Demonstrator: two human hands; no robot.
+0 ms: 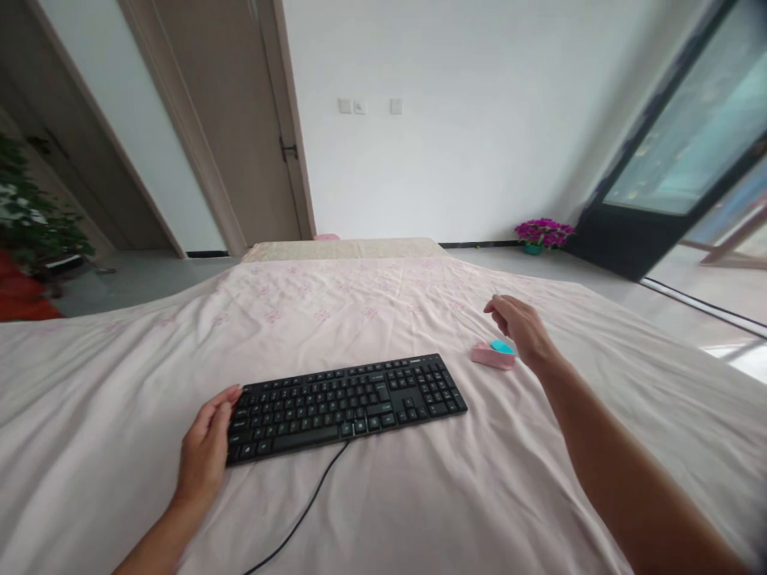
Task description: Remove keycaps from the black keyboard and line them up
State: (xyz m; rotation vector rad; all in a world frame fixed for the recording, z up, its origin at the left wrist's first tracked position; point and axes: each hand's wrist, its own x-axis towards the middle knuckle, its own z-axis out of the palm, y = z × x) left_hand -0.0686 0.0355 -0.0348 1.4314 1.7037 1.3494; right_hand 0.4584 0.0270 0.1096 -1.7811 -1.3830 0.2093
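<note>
A black keyboard (344, 407) lies slightly slanted on the pale pink cloth, keys facing up. My left hand (207, 439) grips its left end, thumb along the edge and the other fingers partly hidden. From the keyboard's near side a black cable (305, 511) runs toward me. To the right sits a small pink box-like object (492, 357) with a bright blue piece (502, 346) in its top. Just above and beside it is my right hand (521, 323), apart from the keyboard, its fingers bent together; whether they pinch something small cannot be made out.
The wrinkled floral cloth (335, 311) spreads over a wide surface. Behind it stand a white wall with switches (359, 107) and a brown door (221, 104). Purple flowers (544, 231) are on the floor near a dark-framed glass door (653, 176). A leafy plant (36, 212) is at left.
</note>
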